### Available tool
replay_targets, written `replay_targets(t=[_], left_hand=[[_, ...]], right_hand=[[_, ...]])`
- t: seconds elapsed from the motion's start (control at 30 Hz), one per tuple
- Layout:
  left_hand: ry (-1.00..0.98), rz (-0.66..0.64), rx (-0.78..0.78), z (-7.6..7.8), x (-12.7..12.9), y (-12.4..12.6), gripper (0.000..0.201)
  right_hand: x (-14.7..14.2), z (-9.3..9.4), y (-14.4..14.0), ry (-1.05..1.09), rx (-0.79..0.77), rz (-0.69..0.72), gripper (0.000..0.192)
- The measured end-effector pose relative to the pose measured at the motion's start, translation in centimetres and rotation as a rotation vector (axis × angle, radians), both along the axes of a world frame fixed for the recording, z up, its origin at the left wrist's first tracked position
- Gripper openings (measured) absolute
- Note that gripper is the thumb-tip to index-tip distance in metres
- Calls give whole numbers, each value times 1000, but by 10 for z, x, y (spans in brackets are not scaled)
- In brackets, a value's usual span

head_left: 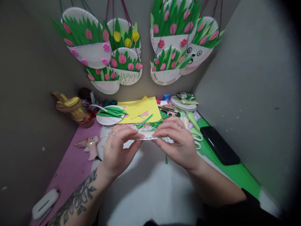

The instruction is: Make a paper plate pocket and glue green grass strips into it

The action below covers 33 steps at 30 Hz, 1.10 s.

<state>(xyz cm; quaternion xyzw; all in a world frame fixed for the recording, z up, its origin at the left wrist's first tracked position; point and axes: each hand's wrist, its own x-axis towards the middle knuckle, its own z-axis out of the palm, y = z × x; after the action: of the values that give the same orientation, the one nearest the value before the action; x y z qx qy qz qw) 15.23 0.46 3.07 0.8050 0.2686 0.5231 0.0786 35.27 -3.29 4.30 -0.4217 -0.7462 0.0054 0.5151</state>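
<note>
Between my hands is a white paper plate piece (147,136), seen almost edge-on, so its full shape is hidden. My left hand (118,147) pinches its left end between thumb and fingers. On the right end, my right hand (177,142) grips it the same way. Just beyond the fingers lie green paper strips (152,126) and pink scraps. A white plate (110,120) carrying cut green paper leaves (113,111) rests behind my left hand. White-handled scissors (197,138) are beside my right hand, partly covered by it.
A pink glue gun (90,144) lies at left, near a tumbler (78,111) and a white case (45,204). Yellow paper sheets (122,105) are at the back. A black phone (219,146) lies at right. Paper plate baskets (90,55) with paper tulips hang on the wall.
</note>
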Motion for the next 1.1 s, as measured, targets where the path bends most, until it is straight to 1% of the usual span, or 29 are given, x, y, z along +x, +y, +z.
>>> replay_targets(t=[0.1,0.27,0.4,0.6,0.67,0.9,1.1], left_hand=[[-12,-20,17,2,2,0,44],[0,-17,54,4,3,1,40],[6,-27,71,6,3,1,38],[75,44,143,11,2,-3,31],[94,51,160,12,3,-4,31],[114,29,132,11,3,-4,30],[152,6,160,12,5,-4,27]], right_hand=[[0,-3,0,17,7,7,9],[0,-4,-1,39,29,18,11],[0,-3,-1,19,33,6,11],[-1,-4,-1,-28,19,-14,11],[-1,-5,-1,-36,14,-10,11],[-2,-5,-2,-6,20,25,12],[-5,-7,-3,-109,5,5,12]])
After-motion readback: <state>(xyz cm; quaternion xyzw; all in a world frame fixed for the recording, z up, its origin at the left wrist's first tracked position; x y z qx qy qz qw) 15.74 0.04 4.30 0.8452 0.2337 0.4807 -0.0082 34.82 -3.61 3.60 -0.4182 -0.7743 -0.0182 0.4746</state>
